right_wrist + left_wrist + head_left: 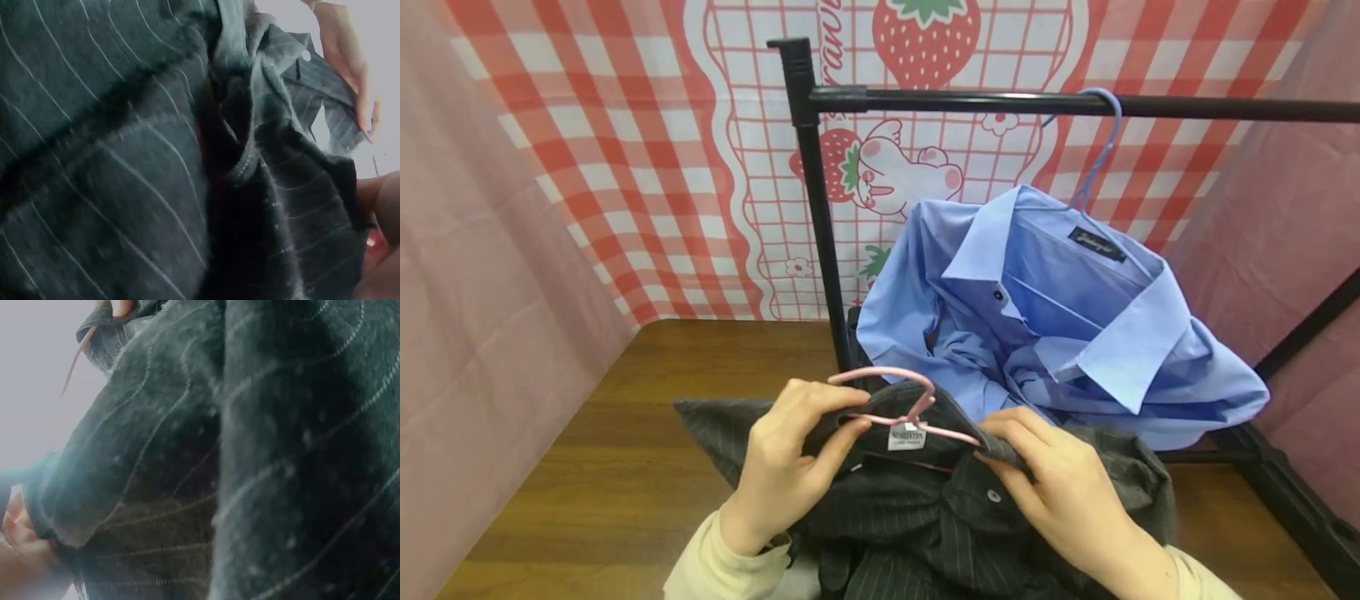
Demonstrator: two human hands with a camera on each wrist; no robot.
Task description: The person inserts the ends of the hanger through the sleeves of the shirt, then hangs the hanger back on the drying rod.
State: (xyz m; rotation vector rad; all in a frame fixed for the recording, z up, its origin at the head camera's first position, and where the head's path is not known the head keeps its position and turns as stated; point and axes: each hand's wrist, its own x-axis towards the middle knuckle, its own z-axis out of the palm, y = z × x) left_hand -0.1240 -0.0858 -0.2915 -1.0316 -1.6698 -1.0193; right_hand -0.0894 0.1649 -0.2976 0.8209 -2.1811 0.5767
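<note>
A dark pinstriped shirt (910, 508) lies spread in front of me, collar open, with a white label (907, 438) inside its neck. A pink hanger (880, 372) sits in the neck opening; its hook rises above the collar and its arms run under the fabric. My left hand (790, 458) pinches the collar's left side over the hanger arm, between thumb and index finger. On the opposite side, my right hand (1060, 483) pinches the collar's right edge beside the other arm. Dark striped cloth (156, 425) fills much of the left wrist view, and likewise the shirt (125, 162) the right.
Behind the hands stands a black rack (940, 102). A light blue shirt (902, 275) hangs from its bar on a blue hanger (1108, 142). Wooden tabletop (595, 467) shows at the left, and a red-checked strawberry cloth (662, 167) covers the back.
</note>
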